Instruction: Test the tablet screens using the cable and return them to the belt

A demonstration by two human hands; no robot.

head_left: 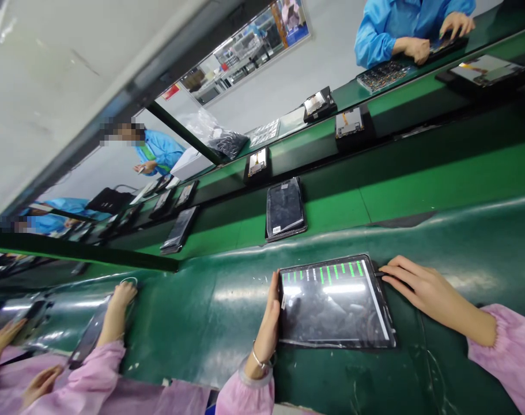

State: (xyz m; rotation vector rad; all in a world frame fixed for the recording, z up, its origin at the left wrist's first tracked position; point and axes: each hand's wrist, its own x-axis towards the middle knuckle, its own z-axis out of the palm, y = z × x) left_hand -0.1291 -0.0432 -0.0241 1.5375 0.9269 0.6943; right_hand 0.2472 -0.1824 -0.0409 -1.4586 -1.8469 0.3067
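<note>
A black tablet [331, 311] lies on the green bench mat in front of me, its lit screen showing rows of green and white text along the top. Against its left edge rests my left hand [269, 311], fingers stretched out along the side. My right hand [422, 288] pinches a dark cable plug [380, 274] at the tablet's upper right edge; whether it is fully seated I cannot tell. The thin cable [424, 340] trails down over the mat below my right wrist.
Beyond the bench, a green conveyor [400, 196] carries a wrapped tablet [284, 208] and another tablet [180, 230]. Open tablet units in black holders [351, 127] stand on the raised line behind. A co-worker's hand [124, 294] is at the left; a person in blue [400, 29] works opposite.
</note>
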